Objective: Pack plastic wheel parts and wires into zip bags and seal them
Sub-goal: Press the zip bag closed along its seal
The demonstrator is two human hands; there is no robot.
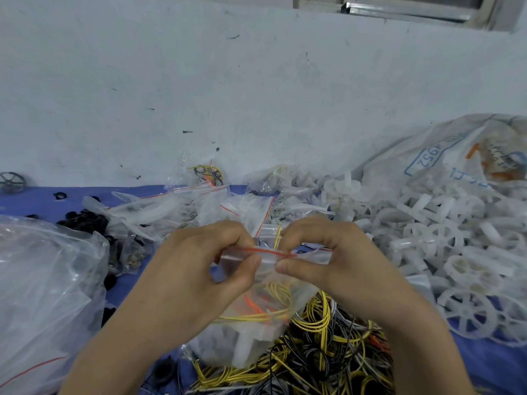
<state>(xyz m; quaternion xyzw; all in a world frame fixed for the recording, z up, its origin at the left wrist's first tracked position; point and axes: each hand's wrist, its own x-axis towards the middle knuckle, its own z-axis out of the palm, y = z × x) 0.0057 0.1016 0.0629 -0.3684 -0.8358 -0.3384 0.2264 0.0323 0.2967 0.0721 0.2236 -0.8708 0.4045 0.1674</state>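
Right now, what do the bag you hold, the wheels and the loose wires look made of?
Bag: thin clear plastic film, glossy; the contents show through, it creases, and a red zip line runs along the top.
Wheels: moulded plastic, translucent white with a dull sheen; probably rigid.
Wires: smooth yellow, black and white insulation, plastic by the look; the core is hidden.

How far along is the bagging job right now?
Done: several filled zip bags lie near the wall. In hand: the left hand and right hand pinch the red-striped mouth of a zip bag holding yellow and orange wires. Left: a heap of white wheels and a tangle of loose wires lie unpacked.
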